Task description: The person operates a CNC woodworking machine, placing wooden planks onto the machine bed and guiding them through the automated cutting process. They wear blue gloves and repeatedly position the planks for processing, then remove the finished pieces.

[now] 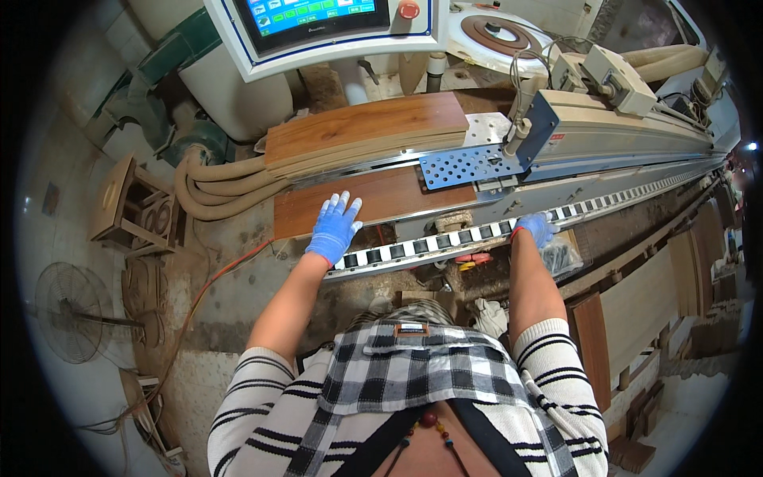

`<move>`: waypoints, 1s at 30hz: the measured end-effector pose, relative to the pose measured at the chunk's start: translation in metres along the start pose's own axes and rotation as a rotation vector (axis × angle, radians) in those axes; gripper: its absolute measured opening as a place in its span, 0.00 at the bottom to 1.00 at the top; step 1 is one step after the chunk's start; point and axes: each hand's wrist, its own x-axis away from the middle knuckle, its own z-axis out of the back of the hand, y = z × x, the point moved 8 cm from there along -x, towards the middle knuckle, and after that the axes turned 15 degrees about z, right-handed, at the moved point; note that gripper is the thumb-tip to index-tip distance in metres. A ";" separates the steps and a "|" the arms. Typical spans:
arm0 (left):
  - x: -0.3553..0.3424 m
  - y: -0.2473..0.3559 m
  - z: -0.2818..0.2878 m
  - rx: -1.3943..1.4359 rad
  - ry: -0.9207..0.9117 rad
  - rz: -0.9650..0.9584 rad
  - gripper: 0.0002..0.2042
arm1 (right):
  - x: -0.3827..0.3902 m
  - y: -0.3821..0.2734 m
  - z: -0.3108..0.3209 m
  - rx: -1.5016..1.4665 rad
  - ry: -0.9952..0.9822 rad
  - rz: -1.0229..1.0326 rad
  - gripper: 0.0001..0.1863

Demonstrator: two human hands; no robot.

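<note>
My left hand (336, 226), in a blue glove with pale fingertips, lies open over the near edge of a brown wood-grain board (389, 196). Its fingers point away from me across the board's left part. The board's right end reaches a blue perforated plate (470, 165) on the edging machine. A stack of similar boards (366, 131) lies just behind it. My right hand (538, 228), also blue-gloved, is at the roller rail (433, 245) along the machine's near side. Its fingers are partly hidden, so their grip is unclear.
A control panel (439, 32) with a lit screen and red button stands above the boards. Hoses (230, 187) run to their left, near a wooden stool (139, 207) and a standing fan (73, 302). An orange cable (213, 278) crosses the floor. Boards (648, 294) are piled at right.
</note>
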 end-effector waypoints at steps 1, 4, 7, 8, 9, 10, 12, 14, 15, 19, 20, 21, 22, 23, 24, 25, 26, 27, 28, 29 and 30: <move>-0.005 0.001 -0.001 0.019 0.004 0.026 0.26 | 0.000 0.000 -0.001 -0.012 -0.016 0.002 0.35; -0.016 0.001 0.003 0.128 0.014 0.093 0.25 | 0.000 -0.002 0.000 -0.039 -0.047 0.005 0.35; -0.013 -0.004 0.013 0.220 0.046 0.143 0.27 | 0.006 -0.004 0.004 -0.040 -0.046 0.013 0.35; -0.008 -0.010 0.019 0.202 0.057 0.171 0.27 | 0.006 -0.003 0.005 -0.038 -0.044 0.021 0.35; -0.002 -0.017 0.023 0.184 0.070 0.200 0.28 | 0.006 -0.005 0.005 -0.035 -0.043 0.032 0.35; 0.003 -0.029 0.027 0.161 0.115 0.239 0.30 | 0.006 -0.004 0.006 -0.029 -0.037 0.027 0.35; 0.019 -0.054 0.038 0.031 0.151 0.328 0.34 | 0.007 -0.003 0.009 -0.016 -0.024 0.013 0.35; 0.031 -0.089 0.029 0.066 0.111 0.471 0.38 | 0.003 -0.001 0.005 0.003 -0.034 0.027 0.35; 0.038 -0.104 0.026 0.099 0.056 0.558 0.39 | 0.000 0.000 0.001 0.014 -0.042 0.035 0.34; 0.044 -0.129 0.012 0.285 0.055 0.610 0.35 | 0.007 -0.005 0.005 -0.012 -0.058 0.004 0.34; 0.045 -0.131 0.011 0.314 0.077 0.620 0.35 | 0.006 -0.004 0.004 -0.007 -0.048 0.011 0.34; 0.045 -0.130 0.012 0.345 0.100 0.627 0.34 | 0.006 -0.004 0.004 -0.004 -0.035 0.017 0.34; 0.045 -0.131 0.010 0.376 0.112 0.630 0.34 | 0.005 -0.004 0.005 0.000 -0.023 0.024 0.34; 0.045 -0.132 0.007 0.407 0.124 0.634 0.34 | 0.007 -0.005 0.009 -0.005 0.026 0.049 0.33; 0.045 -0.133 0.005 0.438 0.135 0.636 0.34 | 0.004 -0.004 0.008 0.005 0.038 0.054 0.33; 0.045 -0.134 0.004 0.457 0.142 0.642 0.34 | 0.001 0.000 0.004 0.014 0.050 0.059 0.33; 0.045 -0.134 0.003 0.476 0.149 0.648 0.34 | -0.003 0.002 0.003 0.023 0.062 0.063 0.34; 0.047 -0.136 0.002 0.493 0.156 0.658 0.34 | 0.001 0.000 0.003 0.007 0.058 0.058 0.34; 0.048 -0.138 0.000 0.489 0.172 0.660 0.33 | 0.005 -0.003 0.004 -0.006 0.038 0.052 0.33; 0.048 -0.140 -0.002 0.485 0.188 0.662 0.33 | 0.009 -0.005 0.007 -0.019 0.018 0.045 0.33; 0.048 -0.138 0.000 0.481 0.202 0.662 0.33 | 0.012 -0.007 0.011 -0.031 0.001 0.037 0.33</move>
